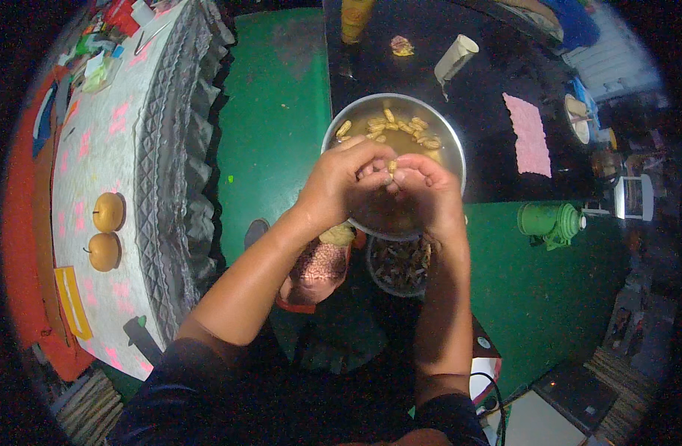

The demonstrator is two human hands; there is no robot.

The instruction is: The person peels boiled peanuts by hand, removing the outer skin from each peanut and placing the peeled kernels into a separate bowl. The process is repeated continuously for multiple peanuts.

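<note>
A single peanut in its shell (392,166) is pinched between the fingertips of my left hand (344,175) and my right hand (427,181). Both hands are above a round metal basin (459,139). Cloudy, brownish liquid fills it, with several unshelled peanuts (420,128) towards its far side. My hands and their shadow obscure the near part of the basin. Partly behind my right forearm, a smaller bowl (370,267) holds dark pieces that I cannot make out clearly.
The basin stands on a black tabletop (480,72) with a pale cylinder (455,58) and a pink cloth (528,134). A green thermos flask (550,222) is at right. Two round yellowish fruits (108,212) sit on the lace-edged tablecloth (84,184) at left.
</note>
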